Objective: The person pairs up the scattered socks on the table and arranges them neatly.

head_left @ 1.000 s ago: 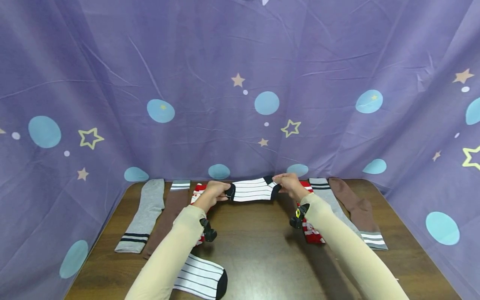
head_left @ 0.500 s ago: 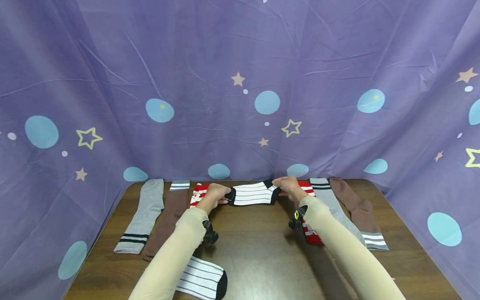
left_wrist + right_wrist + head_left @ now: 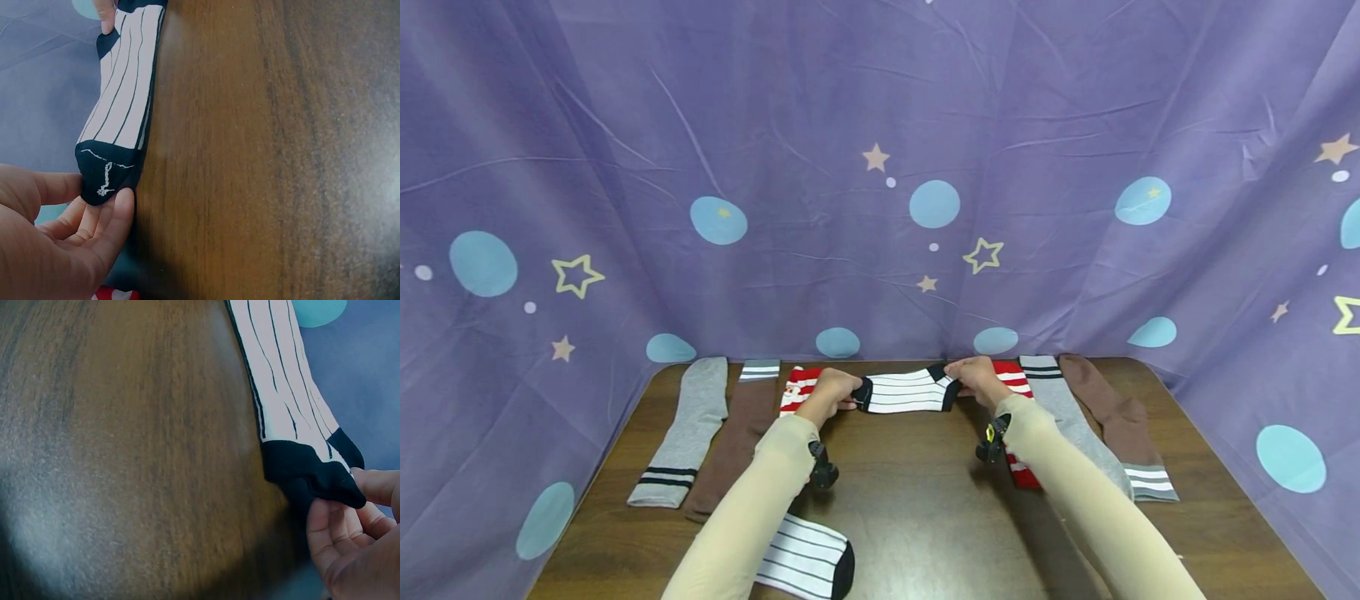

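Observation:
A white ankle sock with thin dark stripes (image 3: pixel 904 392) is stretched sideways between both hands along the table's back edge. Its black toe (image 3: pixel 103 175), with a stitched seam, is pinched between the thumb and fingers of my left hand (image 3: pixel 831 390). At the other end, my right hand (image 3: pixel 976 377) pinches the black cuff (image 3: pixel 312 472) near the black heel patch (image 3: pixel 347 449). In the head view, a matching striped sock (image 3: pixel 805 557) lies at the front left, partly hidden under my left forearm.
On the wooden table (image 3: pixel 917 500), a grey sock (image 3: pixel 685 425), a brown sock (image 3: pixel 741 433) and a red-and-white sock (image 3: pixel 797 385) lie left. Another red-and-white sock (image 3: pixel 1013 377), grey sock (image 3: pixel 1067 412) and brown sock (image 3: pixel 1108 408) lie right. A purple curtain (image 3: pixel 820 275) hangs behind.
Both hands have lowered the striped sock slightly toward the table, keeping it stretched. Their holds on its two ends are the same. The other socks have stayed in place.

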`<state>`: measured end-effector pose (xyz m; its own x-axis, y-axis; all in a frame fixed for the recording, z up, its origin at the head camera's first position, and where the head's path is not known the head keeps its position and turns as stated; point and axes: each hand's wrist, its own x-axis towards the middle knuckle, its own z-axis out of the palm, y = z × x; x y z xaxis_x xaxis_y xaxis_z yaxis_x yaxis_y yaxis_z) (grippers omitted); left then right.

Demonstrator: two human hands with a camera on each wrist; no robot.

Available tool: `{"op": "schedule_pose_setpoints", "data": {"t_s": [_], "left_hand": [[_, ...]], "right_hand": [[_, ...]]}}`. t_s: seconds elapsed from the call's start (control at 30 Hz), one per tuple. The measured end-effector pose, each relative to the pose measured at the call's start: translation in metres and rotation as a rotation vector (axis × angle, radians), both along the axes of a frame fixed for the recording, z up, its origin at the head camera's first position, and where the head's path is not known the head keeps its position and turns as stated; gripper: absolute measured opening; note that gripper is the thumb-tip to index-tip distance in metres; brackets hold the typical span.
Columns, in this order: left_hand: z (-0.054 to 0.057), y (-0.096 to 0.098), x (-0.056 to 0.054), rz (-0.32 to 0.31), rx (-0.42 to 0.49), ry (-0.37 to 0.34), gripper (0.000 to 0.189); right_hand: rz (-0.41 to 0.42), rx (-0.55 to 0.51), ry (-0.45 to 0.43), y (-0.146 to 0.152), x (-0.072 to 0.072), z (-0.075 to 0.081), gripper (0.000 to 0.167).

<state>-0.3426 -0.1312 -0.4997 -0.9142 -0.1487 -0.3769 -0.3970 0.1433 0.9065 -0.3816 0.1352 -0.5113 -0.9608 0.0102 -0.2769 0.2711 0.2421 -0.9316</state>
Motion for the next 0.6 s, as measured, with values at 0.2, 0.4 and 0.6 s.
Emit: {"op": "schedule_pose_setpoints", "data": {"t_s": [0.2,0.4,0.6], "left_hand": [[-0.002,0.0,0.0,0.008,-0.014,-0.017,0.023],[-0.003,0.001,0.0,0.022,-0.043,-0.03,0.026],[-0.002,0.002,-0.002,0.011,-0.061,-0.035,0.028]], "right_hand": [[-0.009,0.008,0.018,-0.003,0.0,-0.006,0.024],[-0.012,0.083,0.077,-0.006,-0.001,-0.009,0.022],[-0.031,0.168,0.104,-0.007,-0.001,-0.011,0.019]]}}
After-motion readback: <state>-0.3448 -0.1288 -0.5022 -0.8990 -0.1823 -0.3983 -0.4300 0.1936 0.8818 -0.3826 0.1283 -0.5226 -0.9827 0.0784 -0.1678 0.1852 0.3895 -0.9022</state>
